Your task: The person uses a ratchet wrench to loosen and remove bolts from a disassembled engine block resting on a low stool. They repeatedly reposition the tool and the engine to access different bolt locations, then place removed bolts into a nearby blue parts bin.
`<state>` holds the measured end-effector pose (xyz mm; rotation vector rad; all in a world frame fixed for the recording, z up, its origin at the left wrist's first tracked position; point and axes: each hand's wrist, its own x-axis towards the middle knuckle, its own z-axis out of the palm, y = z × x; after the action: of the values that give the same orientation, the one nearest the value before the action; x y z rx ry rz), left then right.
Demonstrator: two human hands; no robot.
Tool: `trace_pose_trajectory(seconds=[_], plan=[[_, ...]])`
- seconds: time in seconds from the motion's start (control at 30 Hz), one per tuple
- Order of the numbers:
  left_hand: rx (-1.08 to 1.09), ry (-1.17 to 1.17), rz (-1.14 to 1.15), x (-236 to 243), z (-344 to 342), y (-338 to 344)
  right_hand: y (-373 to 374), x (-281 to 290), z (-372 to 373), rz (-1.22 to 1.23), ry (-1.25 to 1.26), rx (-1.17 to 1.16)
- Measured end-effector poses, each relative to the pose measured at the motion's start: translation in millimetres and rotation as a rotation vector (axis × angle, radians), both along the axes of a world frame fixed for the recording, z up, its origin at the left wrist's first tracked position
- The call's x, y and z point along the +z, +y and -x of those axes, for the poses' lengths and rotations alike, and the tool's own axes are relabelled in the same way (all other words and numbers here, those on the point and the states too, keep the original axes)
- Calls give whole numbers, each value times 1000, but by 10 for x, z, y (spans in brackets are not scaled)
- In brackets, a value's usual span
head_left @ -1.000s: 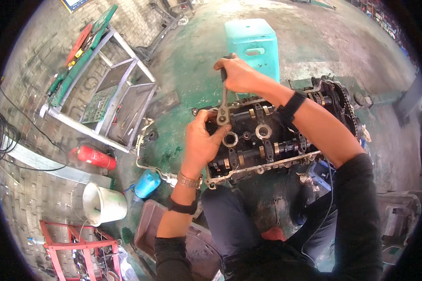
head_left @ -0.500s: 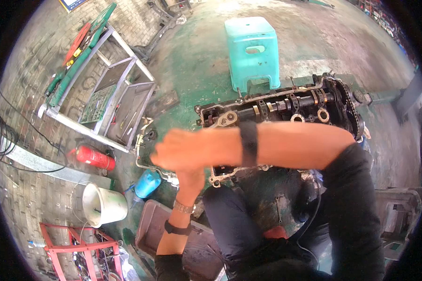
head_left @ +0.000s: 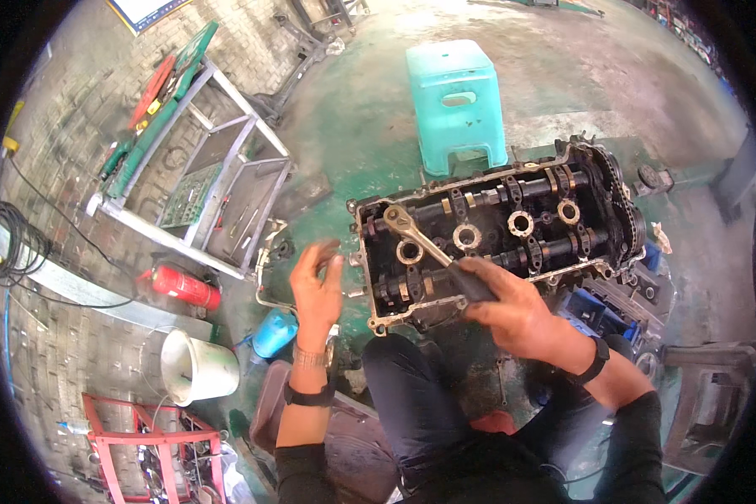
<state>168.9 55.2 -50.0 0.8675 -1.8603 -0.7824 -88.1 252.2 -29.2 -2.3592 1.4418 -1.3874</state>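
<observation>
- Currently, the right hand (head_left: 517,312) grips a ratchet wrench (head_left: 433,249) by its black handle.
- The wrench's head sits over the cylinder head (head_left: 491,239), near its far left corner.
- The left hand (head_left: 317,273), fingers loosely bent, is just beside the cylinder head's left edge.
- A blue-edged sign (head_left: 149,10) shows on the brick wall (head_left: 67,109), its print too small to read.
</observation>
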Motion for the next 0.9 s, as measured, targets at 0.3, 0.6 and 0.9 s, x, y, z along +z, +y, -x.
trace_pose_trajectory(seconds=[0.3,0.6,0.9], plan=[[-400,-557,134,657,806,-40,-118,-124,293,-109,-373,-96],[-321,-780,75,813,934,-47,-284,-222,283,-211,-229,-205],[-270,-720,72,898,903,-17,-303,-227,311,-127,-247,-214]])
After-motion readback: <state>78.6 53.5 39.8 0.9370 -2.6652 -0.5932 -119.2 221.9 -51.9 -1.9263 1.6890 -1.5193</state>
